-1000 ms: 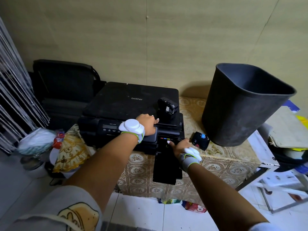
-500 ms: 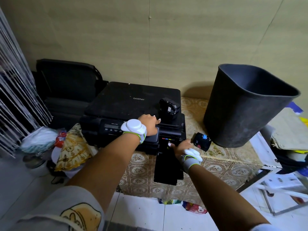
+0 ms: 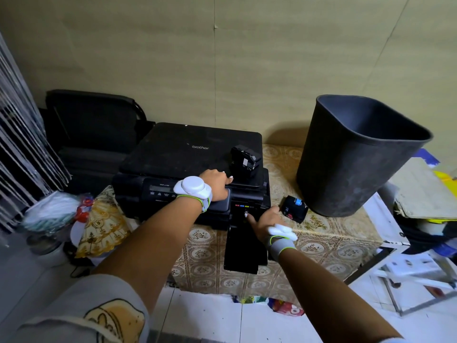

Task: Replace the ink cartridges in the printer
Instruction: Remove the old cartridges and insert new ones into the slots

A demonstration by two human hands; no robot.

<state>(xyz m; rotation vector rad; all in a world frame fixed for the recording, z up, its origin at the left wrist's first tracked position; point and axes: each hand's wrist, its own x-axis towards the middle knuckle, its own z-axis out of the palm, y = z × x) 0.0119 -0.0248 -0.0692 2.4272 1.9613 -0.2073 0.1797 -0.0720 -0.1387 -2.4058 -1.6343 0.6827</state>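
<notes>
The left hand is laid flat, fingers relaxed, on the printer; the right hand is pressed by its thumb into the open cartridge bay, holding nothing. One cartridge is stood on the lid at the left hand's two o'clock, another cartridge is lain on the counter at the right hand's two o'clock, beside a dark bin.

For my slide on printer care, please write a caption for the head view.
Left hand rests on the printer; right hand reaches into the open cartridge bay.
</notes>
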